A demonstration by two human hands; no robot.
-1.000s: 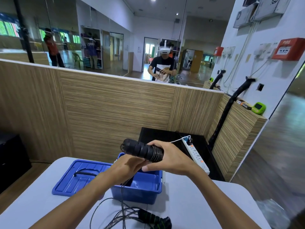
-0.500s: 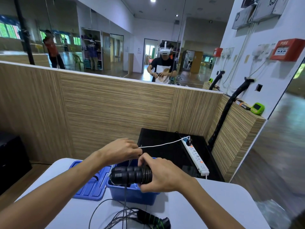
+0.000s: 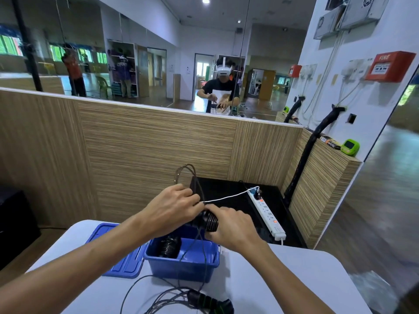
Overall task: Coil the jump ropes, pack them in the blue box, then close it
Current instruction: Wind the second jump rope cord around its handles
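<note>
An open blue box (image 3: 181, 266) stands on the white table (image 3: 283, 279), its lid (image 3: 120, 264) lying flat to its left. Above the box my right hand (image 3: 231, 227) grips the black ribbed jump-rope handles (image 3: 209, 222). My left hand (image 3: 172, 207) pinches the thin dark rope (image 3: 184, 171), which loops up over my fingers and hangs down past the box. One black coiled handle (image 3: 169, 247) lies inside the box. A second jump rope (image 3: 204, 301) with black-and-green handles lies loose on the table's near edge.
Behind the table a black low cabinet (image 3: 231, 196) carries a white power strip (image 3: 267, 214) with a white cable running toward my hands. A wood-grain partition (image 3: 136, 150) closes off the back, with a mirror above. A green device (image 3: 350, 146) sits on the right ledge.
My left hand lifted the rope into a loop above the handles. My right hand carried the handles up and right, closer to my left. The view tilted so the box shows more fully.
</note>
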